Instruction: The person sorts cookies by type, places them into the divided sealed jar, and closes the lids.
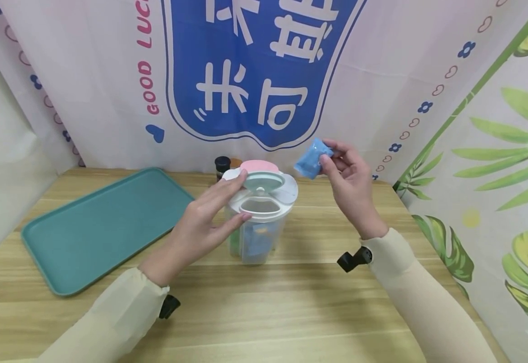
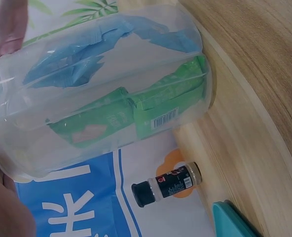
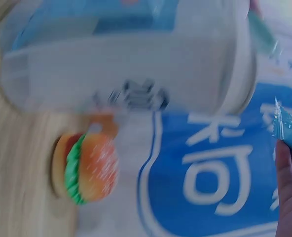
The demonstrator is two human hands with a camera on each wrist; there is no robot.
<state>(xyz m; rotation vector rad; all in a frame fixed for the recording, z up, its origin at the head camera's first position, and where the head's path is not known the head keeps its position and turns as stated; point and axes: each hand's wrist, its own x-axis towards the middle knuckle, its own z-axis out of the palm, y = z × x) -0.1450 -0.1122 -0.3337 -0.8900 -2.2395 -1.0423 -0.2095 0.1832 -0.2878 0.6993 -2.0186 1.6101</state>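
A clear, divided storage container stands upright on the table with its grey-green flap lid raised over one opening. My left hand rests on its top, fingers fairly straight along the left side of the lid and thumb at the opening's front rim. Right of the container and above the lid's height, my right hand pinches a small blue sachet between thumb and fingers. Through the wall, the left wrist view shows blue sachets in one compartment and green packets in another. A pink flap is at the back.
A teal tray lies at the left of the wooden table. Behind the container stand a black-capped seasoning bottle and a toy hamburger. A printed cloth hangs along the table's back edge.
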